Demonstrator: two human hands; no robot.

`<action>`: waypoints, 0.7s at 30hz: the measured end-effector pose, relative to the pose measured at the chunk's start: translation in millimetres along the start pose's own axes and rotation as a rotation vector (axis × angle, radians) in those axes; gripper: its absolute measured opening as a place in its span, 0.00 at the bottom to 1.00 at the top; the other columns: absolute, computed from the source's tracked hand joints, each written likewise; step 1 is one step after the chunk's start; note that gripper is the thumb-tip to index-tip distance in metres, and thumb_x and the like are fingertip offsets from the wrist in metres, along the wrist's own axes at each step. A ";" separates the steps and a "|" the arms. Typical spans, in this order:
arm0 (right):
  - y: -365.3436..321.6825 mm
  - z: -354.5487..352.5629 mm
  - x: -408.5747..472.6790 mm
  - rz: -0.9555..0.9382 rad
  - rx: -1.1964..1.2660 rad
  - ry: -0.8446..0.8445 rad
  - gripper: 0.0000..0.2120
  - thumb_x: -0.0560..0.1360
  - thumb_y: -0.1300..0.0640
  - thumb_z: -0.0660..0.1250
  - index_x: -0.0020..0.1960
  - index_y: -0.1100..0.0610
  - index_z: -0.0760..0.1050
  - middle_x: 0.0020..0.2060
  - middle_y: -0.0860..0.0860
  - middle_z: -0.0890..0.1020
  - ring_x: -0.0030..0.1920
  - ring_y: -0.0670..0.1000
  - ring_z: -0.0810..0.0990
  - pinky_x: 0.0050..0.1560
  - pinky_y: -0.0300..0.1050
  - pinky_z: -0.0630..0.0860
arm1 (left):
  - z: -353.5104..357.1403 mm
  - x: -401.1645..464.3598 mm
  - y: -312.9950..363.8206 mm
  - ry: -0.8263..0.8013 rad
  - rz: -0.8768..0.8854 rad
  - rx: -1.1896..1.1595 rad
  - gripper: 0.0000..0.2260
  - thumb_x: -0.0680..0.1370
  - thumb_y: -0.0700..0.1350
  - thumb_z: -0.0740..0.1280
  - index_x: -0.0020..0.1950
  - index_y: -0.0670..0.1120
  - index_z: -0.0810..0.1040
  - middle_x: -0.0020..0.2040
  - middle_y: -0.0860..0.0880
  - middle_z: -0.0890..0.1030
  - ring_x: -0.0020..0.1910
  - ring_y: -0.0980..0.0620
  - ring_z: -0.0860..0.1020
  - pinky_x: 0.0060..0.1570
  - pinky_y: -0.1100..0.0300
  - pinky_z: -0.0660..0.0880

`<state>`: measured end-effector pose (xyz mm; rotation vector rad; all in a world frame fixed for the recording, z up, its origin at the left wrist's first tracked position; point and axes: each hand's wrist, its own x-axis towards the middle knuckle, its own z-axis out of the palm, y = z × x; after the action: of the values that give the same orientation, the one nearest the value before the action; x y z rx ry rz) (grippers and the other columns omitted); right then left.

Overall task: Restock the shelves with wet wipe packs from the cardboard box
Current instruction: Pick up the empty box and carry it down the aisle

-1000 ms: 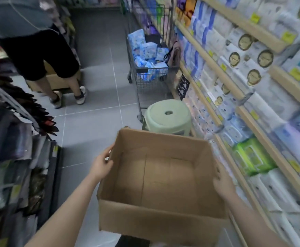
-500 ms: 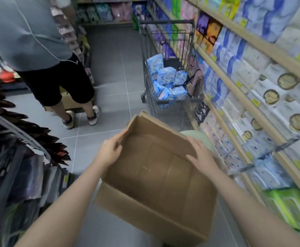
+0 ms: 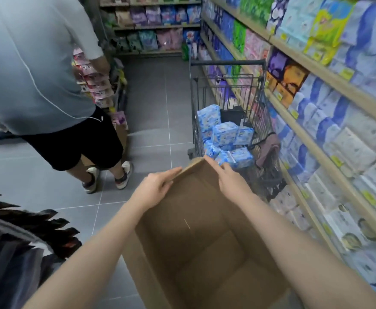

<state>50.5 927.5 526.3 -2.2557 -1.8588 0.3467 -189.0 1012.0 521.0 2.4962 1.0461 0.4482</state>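
To your right the shelves (image 3: 316, 121) run the length of the aisle, tiers packed with wet wipe packs (image 3: 330, 128) in blue, white and green; on your left a person (image 3: 37, 74) in a grey top and black shorts stands with their back to you on the grey tiled floor (image 3: 151, 112). Ahead, against the shelving, a wire shopping trolley (image 3: 229, 112) holds a heap of blue packs (image 3: 224, 136). You hold the cardboard box (image 3: 196, 237) low in front of you, tipped so its open, empty inside faces you and its far corner points up toward the trolley; both forearms reach forward along its sides. Your left hand (image 3: 154, 186) grips the far-left rim, fingers closed over the edge; your right hand (image 3: 230, 178) clasps the far-right rim just beside that top corner, fingers curled over the cardboard.
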 end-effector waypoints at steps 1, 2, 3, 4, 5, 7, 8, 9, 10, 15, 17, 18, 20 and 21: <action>1.5 -0.6 8.3 -0.003 0.024 -0.002 0.40 0.76 0.70 0.51 0.75 0.35 0.41 0.58 0.60 0.68 0.30 0.53 0.65 0.35 0.46 0.64 | -0.3 7.7 -3.6 0.034 -0.022 0.072 0.20 0.79 0.46 0.61 0.70 0.60 0.68 0.61 0.52 0.80 0.57 0.48 0.79 0.51 0.56 0.75; 3.0 -2.4 21.2 -0.003 0.058 0.002 0.40 0.76 0.69 0.52 0.75 0.36 0.41 0.57 0.59 0.68 0.30 0.54 0.65 0.36 0.46 0.65 | -1.9 20.0 -9.0 0.073 -0.059 0.159 0.18 0.79 0.50 0.61 0.69 0.61 0.68 0.59 0.52 0.81 0.56 0.47 0.79 0.48 0.54 0.76; 4.5 -3.8 36.5 0.002 0.098 -0.001 0.39 0.76 0.69 0.52 0.75 0.36 0.41 0.54 0.58 0.67 0.31 0.55 0.66 0.37 0.47 0.66 | -2.5 34.1 -16.9 0.112 -0.100 0.212 0.18 0.79 0.53 0.60 0.69 0.62 0.69 0.59 0.52 0.81 0.55 0.46 0.79 0.47 0.54 0.76; 4.8 -4.5 49.9 0.009 0.137 -0.006 0.39 0.77 0.68 0.52 0.75 0.36 0.41 0.53 0.57 0.66 0.33 0.57 0.68 0.38 0.49 0.67 | -2.9 46.7 -24.4 0.144 -0.123 0.211 0.17 0.79 0.54 0.60 0.68 0.61 0.70 0.59 0.52 0.81 0.55 0.47 0.79 0.46 0.55 0.76; 3.8 -5.1 62.5 0.016 0.181 -0.010 0.38 0.77 0.68 0.52 0.75 0.36 0.42 0.51 0.56 0.66 0.35 0.59 0.70 0.39 0.51 0.69 | -4.1 59.6 -32.3 0.177 -0.111 0.185 0.16 0.79 0.54 0.59 0.67 0.59 0.72 0.59 0.52 0.81 0.56 0.47 0.80 0.46 0.55 0.76; -2.1 -1.8 87.3 0.039 0.248 -0.012 0.38 0.77 0.68 0.52 0.75 0.36 0.43 0.52 0.56 0.66 0.38 0.61 0.72 0.41 0.52 0.72 | -9.0 87.2 -53.0 0.184 -0.034 0.157 0.18 0.77 0.56 0.56 0.64 0.57 0.75 0.59 0.52 0.81 0.55 0.47 0.80 0.47 0.54 0.79; -6.5 1.0 99.6 0.057 0.262 -0.006 0.38 0.77 0.68 0.52 0.75 0.36 0.43 0.53 0.55 0.66 0.37 0.60 0.72 0.40 0.52 0.72 | -12.6 102.0 -65.8 0.172 -0.006 0.163 0.20 0.77 0.58 0.54 0.64 0.57 0.76 0.59 0.52 0.81 0.55 0.47 0.80 0.49 0.52 0.78; -11.3 3.1 112.6 0.079 0.266 0.005 0.38 0.77 0.68 0.52 0.75 0.35 0.43 0.53 0.54 0.65 0.35 0.59 0.71 0.37 0.50 0.71 | -16.4 117.1 -79.0 0.161 0.005 0.191 0.20 0.76 0.58 0.53 0.64 0.57 0.75 0.60 0.52 0.81 0.57 0.47 0.79 0.52 0.50 0.77; -15.5 5.3 127.1 0.101 0.262 0.016 0.38 0.77 0.67 0.53 0.74 0.35 0.42 0.52 0.53 0.65 0.33 0.57 0.70 0.34 0.49 0.69 | -18.9 132.1 -92.2 0.153 -0.001 0.232 0.20 0.77 0.59 0.53 0.64 0.58 0.75 0.60 0.52 0.80 0.59 0.47 0.78 0.56 0.46 0.74; -36.1 4.7 210.2 0.139 0.237 0.051 0.39 0.76 0.68 0.54 0.73 0.33 0.44 0.65 0.56 0.63 0.31 0.54 0.69 0.35 0.50 0.70 | -25.4 214.0 -152.8 0.144 -0.123 0.251 0.15 0.78 0.53 0.62 0.65 0.59 0.74 0.63 0.53 0.78 0.63 0.45 0.74 0.63 0.37 0.58; -40.0 2.1 242.1 0.201 0.223 0.057 0.39 0.77 0.68 0.54 0.74 0.35 0.44 0.71 0.57 0.58 0.36 0.55 0.72 0.37 0.48 0.69 | -28.9 250.0 -171.2 0.084 -0.112 0.220 0.15 0.79 0.54 0.60 0.66 0.60 0.72 0.65 0.54 0.76 0.65 0.45 0.72 0.65 0.38 0.55; -42.4 1.1 257.6 0.223 0.204 0.058 0.39 0.76 0.67 0.54 0.75 0.35 0.44 0.73 0.57 0.57 0.38 0.56 0.74 0.37 0.48 0.70 | -31.2 266.4 -178.7 0.058 -0.115 0.204 0.16 0.79 0.54 0.60 0.67 0.60 0.71 0.66 0.54 0.75 0.66 0.46 0.70 0.66 0.37 0.54; -49.7 -1.0 287.2 0.266 0.203 0.071 0.39 0.76 0.68 0.55 0.74 0.35 0.45 0.74 0.57 0.56 0.43 0.59 0.77 0.38 0.48 0.71 | -35.3 294.6 -195.2 0.026 -0.117 0.178 0.17 0.80 0.54 0.58 0.69 0.61 0.69 0.69 0.54 0.72 0.67 0.48 0.69 0.67 0.35 0.51; -54.9 -0.8 302.0 0.278 0.210 0.081 0.39 0.76 0.68 0.55 0.74 0.35 0.46 0.74 0.57 0.56 0.46 0.60 0.77 0.40 0.48 0.71 | -37.4 306.7 -205.3 0.018 -0.118 0.168 0.17 0.80 0.53 0.58 0.70 0.61 0.68 0.70 0.54 0.71 0.68 0.48 0.68 0.67 0.34 0.50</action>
<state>54.6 1234.4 527.0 -2.3425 -1.3993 0.4614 -123.8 1376.4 498.8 2.5606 1.2780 0.3615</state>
